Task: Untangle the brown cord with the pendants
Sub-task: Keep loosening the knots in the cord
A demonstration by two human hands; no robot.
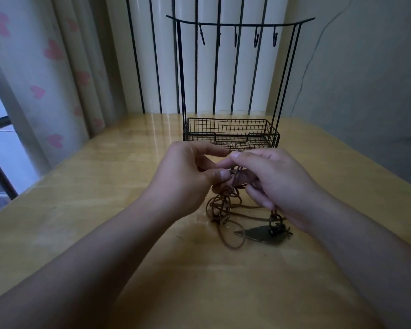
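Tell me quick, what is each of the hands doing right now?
Left hand: fingers pinch the brown cord at the tangle.
Right hand: thumb and fingers pinch the same cord from above.

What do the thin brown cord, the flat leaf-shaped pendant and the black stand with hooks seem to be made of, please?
Thin brown cord: probably leather or waxed cotton; matte, holds springy loops.
Flat leaf-shaped pendant: likely aged metal; dull grey-bronze sheen.
Black stand with hooks: painted metal wire; thin welded grid.

Cord (226, 205) knot hidden behind fingers (226, 175).
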